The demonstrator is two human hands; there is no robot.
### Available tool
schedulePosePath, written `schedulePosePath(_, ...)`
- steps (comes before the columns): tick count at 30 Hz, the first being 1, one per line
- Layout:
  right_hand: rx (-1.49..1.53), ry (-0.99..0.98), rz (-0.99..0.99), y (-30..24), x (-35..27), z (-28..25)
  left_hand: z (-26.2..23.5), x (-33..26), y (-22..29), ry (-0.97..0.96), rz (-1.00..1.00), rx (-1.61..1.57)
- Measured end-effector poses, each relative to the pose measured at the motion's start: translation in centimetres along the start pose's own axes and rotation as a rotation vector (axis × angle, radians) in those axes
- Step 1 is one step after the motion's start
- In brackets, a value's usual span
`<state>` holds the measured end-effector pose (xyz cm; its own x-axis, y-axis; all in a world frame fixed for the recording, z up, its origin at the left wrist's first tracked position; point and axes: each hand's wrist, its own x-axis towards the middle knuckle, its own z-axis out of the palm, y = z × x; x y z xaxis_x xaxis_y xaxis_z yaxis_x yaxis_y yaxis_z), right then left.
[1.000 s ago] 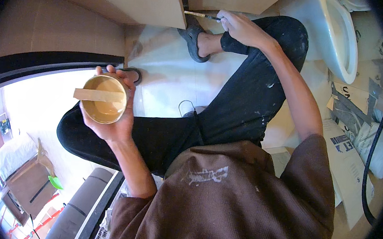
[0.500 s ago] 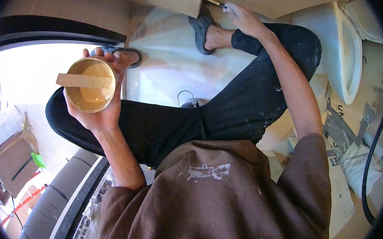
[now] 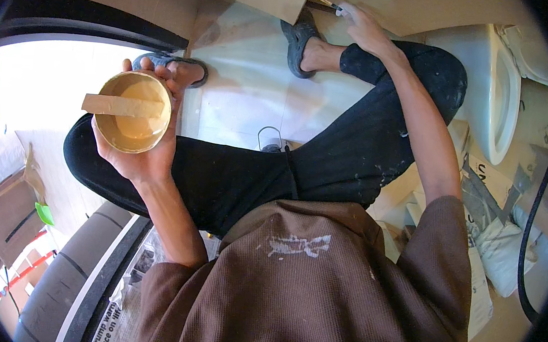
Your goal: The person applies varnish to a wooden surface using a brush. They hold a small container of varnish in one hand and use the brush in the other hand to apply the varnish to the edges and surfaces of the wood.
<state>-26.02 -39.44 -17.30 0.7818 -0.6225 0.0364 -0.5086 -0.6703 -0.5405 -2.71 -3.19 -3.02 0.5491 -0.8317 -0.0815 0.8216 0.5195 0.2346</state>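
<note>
My left hand [image 3: 148, 153] cups a round tan bowl [image 3: 132, 112] of pale paste, with a flat wooden stick [image 3: 122, 105] lying across its rim. My right hand [image 3: 363, 26] reaches far forward and grips a thin tool [image 3: 324, 1], its tip against the joint at the base of the beige wall. I squat in black trousers and dark sandals [image 3: 298, 39], with one foot just below the right hand.
A white toilet [image 3: 489, 92] stands at the right. Sacks and paper [image 3: 491, 216] lie beside it, with a black hose [image 3: 537, 213] curving past. Newspaper [image 3: 127, 288] covers the floor at the lower left, by a dark door threshold [image 3: 82, 271].
The view has shifted, so both hands sit higher in the picture. The right hand has stretched further toward the wall base with the tool. The bowl stays held in the left hand.
</note>
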Motion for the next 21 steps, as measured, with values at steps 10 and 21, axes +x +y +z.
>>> schedulePosePath(10,-0.008,-0.084,0.041,0.0,-0.1,-0.8,-0.8,0.1,0.1,-0.078,-0.025,-0.035)
schedulePosePath(21,0.001,0.023,-0.011,0.8,-0.1,-0.4,0.2,0.2,-0.3,-0.001,0.003,-0.022)
